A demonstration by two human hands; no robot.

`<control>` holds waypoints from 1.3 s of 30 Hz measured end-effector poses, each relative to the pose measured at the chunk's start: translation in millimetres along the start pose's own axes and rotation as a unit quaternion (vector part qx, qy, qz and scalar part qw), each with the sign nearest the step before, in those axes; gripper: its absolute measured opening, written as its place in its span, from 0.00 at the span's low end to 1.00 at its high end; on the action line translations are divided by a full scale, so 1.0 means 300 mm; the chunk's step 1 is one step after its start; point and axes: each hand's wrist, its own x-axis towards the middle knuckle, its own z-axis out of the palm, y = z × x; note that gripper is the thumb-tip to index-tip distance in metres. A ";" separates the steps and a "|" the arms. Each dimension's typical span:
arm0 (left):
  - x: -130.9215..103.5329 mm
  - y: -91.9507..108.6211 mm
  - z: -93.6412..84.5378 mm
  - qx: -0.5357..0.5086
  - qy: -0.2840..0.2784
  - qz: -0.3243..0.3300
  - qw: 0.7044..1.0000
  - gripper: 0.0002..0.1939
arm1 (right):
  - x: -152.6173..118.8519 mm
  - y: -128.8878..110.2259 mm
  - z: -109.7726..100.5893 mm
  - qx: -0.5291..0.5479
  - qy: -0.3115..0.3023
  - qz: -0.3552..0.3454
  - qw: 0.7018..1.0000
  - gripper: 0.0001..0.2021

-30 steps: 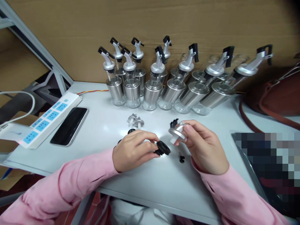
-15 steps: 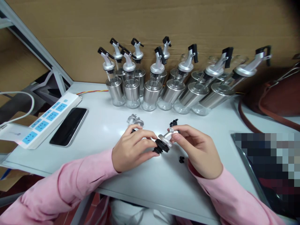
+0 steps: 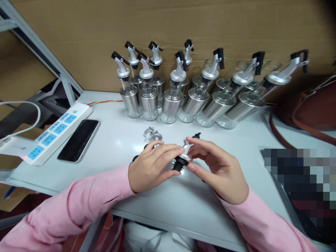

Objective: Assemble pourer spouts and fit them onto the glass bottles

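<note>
A bottle pourer (image 3: 180, 163) with a silver spout and a black ribbed stopper is held between both hands above the table. My left hand (image 3: 150, 167) is closed on it, fingers over the silver part and thumb at the stopper. Curled round the spout's other side, my right hand (image 3: 223, 172) grips near the silver collar. Loose silver pourer tops (image 3: 152, 133) lie just beyond the left hand. Black lever pieces (image 3: 196, 135) are behind the right fingers. Dark round parts (image 3: 135, 158) peek out beside the left hand, mostly hidden.
Several glass-and-steel bottles (image 3: 172, 105) with pourers stand in rows along the cardboard at the back. To the left lie a phone (image 3: 78, 141) and a power strip (image 3: 59, 131). A brown bag (image 3: 307, 105) and a dark, partly blurred item (image 3: 296, 189) are on the right.
The pourer has turned more upright between my hands. My left fingers have moved up onto the silver part, and my right thumb has shifted down to the collar.
</note>
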 end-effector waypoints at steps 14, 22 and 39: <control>0.003 0.008 0.010 0.018 -0.006 -0.021 1.000 0.22 | -0.003 0.007 0.008 -0.076 0.006 -0.044 0.996 0.15; 0.004 0.013 0.004 0.026 -0.016 -0.021 0.999 0.19 | -0.005 0.013 0.008 -0.094 0.016 -0.057 0.994 0.14; 0.003 0.012 0.002 0.006 -0.021 -0.024 0.999 0.18 | 0.001 0.013 0.002 -0.103 0.014 -0.077 0.992 0.13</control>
